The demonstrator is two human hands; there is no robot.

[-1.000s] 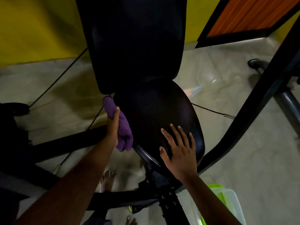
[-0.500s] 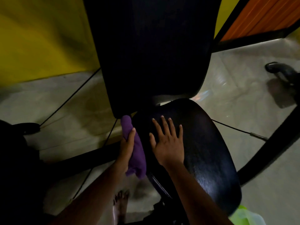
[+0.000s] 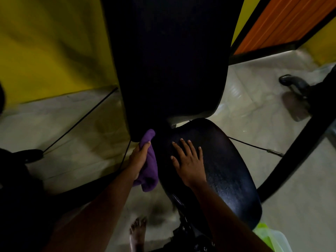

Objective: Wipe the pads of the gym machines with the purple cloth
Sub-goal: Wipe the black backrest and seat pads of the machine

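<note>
moved: left hand [image 3: 140, 160] and cloth [image 3: 150, 176] up the left edge of the seat [image 3: 227, 170], now at backrest [image 3: 169, 60] corner | grip: left clutches bunched cloth; right hand [image 3: 189, 164] flat on seat (fingers spread) | step: edge wipe | next: likely backrest, needs upward reach

head view — looks steeply down | close above seat pad [image 3: 227, 160]
</note>
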